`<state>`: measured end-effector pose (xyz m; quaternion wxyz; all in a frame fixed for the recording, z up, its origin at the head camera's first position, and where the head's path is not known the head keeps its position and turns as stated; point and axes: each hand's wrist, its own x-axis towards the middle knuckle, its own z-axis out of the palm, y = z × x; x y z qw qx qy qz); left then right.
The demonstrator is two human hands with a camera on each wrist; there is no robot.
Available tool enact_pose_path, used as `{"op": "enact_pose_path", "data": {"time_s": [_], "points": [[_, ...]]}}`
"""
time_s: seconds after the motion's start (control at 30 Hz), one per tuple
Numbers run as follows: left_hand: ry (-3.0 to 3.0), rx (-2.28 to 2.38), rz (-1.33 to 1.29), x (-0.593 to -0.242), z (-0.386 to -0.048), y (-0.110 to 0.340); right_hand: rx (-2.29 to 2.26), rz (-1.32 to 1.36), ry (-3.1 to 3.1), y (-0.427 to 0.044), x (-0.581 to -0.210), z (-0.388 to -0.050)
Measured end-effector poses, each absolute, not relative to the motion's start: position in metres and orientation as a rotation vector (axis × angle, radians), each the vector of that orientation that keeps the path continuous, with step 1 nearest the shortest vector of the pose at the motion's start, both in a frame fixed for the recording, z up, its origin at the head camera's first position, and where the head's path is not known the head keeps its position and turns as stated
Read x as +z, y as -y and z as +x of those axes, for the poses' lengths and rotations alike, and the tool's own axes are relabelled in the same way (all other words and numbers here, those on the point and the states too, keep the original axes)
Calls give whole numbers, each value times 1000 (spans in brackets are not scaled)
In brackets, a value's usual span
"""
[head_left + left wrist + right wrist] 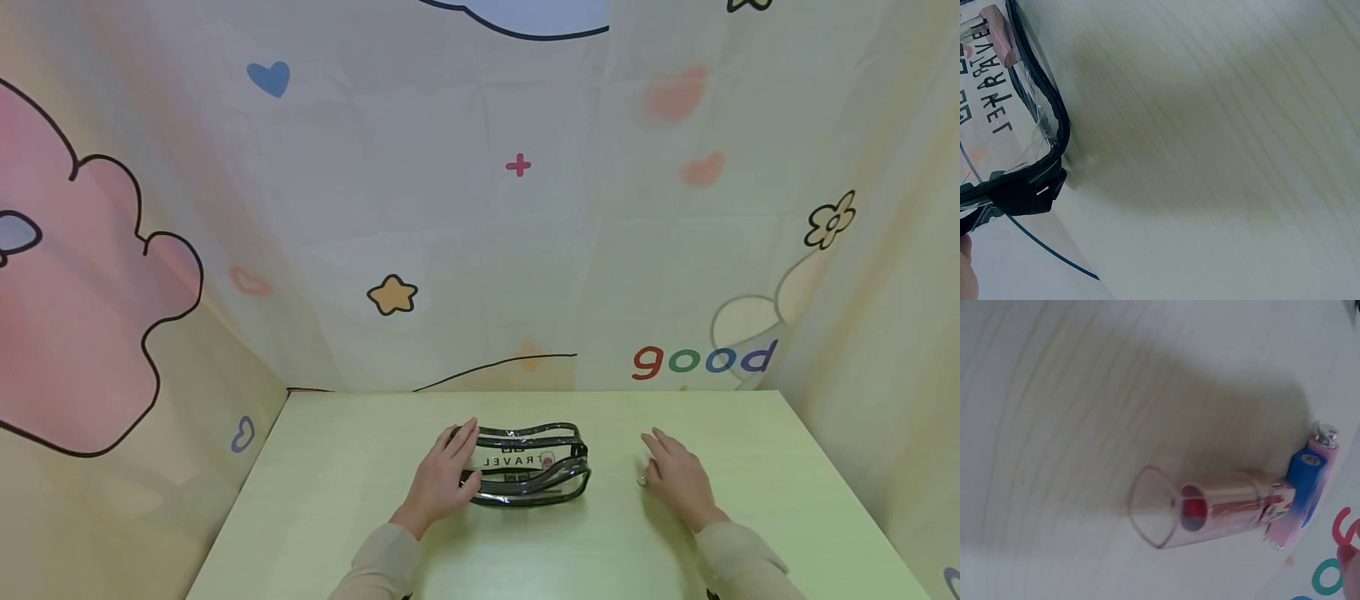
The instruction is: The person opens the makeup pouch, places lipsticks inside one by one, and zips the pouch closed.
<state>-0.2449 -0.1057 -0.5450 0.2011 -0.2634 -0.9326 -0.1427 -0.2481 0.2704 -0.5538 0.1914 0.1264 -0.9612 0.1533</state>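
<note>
In the head view a clear pouch (517,467) with black piping stands on the table, its TRAVEL lettering reading backwards. At its left end my left hand (438,483) grips it, fingers along the far edge and thumb on the near side. Through the plastic in the left wrist view, a pink cylinder (1001,37) shows. My right hand (681,483) is right of the pouch and apart from it. In the right wrist view a lipstick (1229,503) with a clear cap and red tip appears near my fingertips, seemingly held. Across its far end lies a blue-and-pink piece (1305,478) with a silver knob.
The pale wood-grain table (360,433) ends against a printed curtain (450,208) at the back. More curtain hangs along the left and right sides. The word "good" (705,360) is printed low on the back curtain.
</note>
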Motion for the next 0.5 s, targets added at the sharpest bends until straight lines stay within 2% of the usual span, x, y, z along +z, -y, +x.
{"op": "enact_pose_path", "data": {"time_s": [0.5], "points": [[2639,-421,-720,-544,-245,105,341,270,2869,-298,-568,-234]]}}
